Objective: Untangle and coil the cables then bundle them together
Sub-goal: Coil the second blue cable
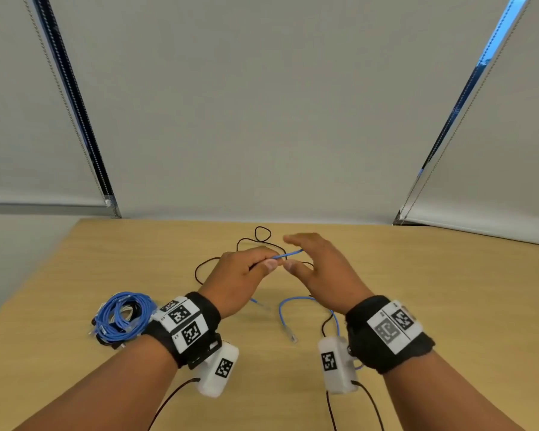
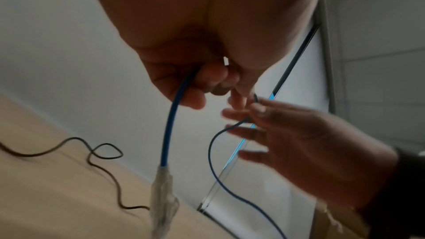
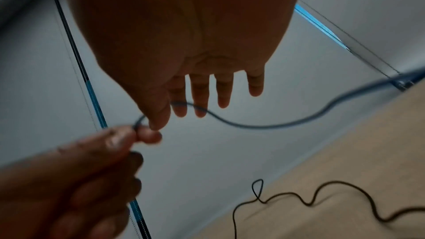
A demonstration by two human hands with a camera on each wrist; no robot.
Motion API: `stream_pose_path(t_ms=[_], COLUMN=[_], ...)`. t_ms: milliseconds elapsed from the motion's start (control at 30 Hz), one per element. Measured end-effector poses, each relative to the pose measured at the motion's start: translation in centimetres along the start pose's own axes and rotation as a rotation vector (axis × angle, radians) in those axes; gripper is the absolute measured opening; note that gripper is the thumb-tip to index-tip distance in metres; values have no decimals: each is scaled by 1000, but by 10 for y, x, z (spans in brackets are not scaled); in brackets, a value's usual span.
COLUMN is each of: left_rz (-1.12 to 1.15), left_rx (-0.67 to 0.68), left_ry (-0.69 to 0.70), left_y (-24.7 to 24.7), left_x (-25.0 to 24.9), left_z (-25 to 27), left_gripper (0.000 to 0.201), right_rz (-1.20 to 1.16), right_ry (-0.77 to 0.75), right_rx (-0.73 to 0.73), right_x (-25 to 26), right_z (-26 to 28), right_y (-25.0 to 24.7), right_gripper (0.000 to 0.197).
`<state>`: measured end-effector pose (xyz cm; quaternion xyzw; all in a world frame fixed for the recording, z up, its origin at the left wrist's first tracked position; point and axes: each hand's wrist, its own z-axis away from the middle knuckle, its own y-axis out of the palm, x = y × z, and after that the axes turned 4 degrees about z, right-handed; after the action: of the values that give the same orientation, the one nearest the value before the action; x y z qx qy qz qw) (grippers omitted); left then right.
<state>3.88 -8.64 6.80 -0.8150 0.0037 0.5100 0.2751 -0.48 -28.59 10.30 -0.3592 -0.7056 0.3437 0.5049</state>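
The wooden table carries all items, with pale window blinds behind its far edge. Only the head view shows the finished bundle of coiled cables, mostly blue, lying at the table's near left, beside the left wrist and well apart from the work. A loose black cable wanders in loops across the far centre of the table, beneath and beyond both hands; it is untouched. The left hand, raised above the table, has fingers curled, thumb and forefinger clamped on the blue cable. The left wrist view alone shows that cable's clear connector hanging below the fist. The right hand is held level with the left, fingers straight and slightly apart; the right wrist view shows the blue cable passing across those fingers, the thumb tip near the left hand's pinch, though whether it touches the cable cannot be determined. The cable's remaining length droops to the table between the wrists.
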Motion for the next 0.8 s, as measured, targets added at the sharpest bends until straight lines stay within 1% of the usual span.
stream_pose_path(t_ms=[67, 100, 167, 233, 300, 367, 433, 533, 600, 667, 700, 733, 800], left_rz=[133, 226, 393, 505, 589, 627, 611, 567, 655, 859, 945, 995, 1096], left_rx=[-42, -60, -47, 11, 87, 140, 158, 171, 123, 12, -49, -117, -252], left_ry=[-47, -99, -182, -211, -209, -193, -187, -187, -169, -161, -160, -158, -160], left_y=[-3, -4, -10, -11, -8, -3, 0, 2, 3, 3, 5, 10, 9], left_x=[-8, -10, -13, -12, -12, -12, -11, -10, -15, -24, -32, -43, -58], left_z=[0, 2, 8, 14, 21, 26, 29, 35, 36, 34, 31, 21, 11], left_gripper=[21, 18, 12, 22, 27, 24, 20, 16, 16, 16, 17, 19, 29], right_rz=[-107, -187, -348, -495, -622, -753, -873, -935, -912, -843, -797, -763, -686], right_ry=[73, 107, 166, 205, 235, 290, 343, 417, 445, 464, 456, 419, 325], right_rx=[-10, -35, -92, -129, -163, -198, -230, -255, -219, -133, -65, 14, 191], right_x=[2, 1, -1, 1, 4, 6, 6, -4, -16, -24, -27, -33, -24], right_z=[-1, -2, -3, -5, -6, -6, -5, -7, -7, -5, -3, -1, 8], right_y=[4, 3, 2, 1, 4, 9, 12, 10, 10, 14, 17, 18, 32], right_gripper=[12, 11, 14, 15, 17, 19, 21, 22, 22, 21, 21, 22, 22])
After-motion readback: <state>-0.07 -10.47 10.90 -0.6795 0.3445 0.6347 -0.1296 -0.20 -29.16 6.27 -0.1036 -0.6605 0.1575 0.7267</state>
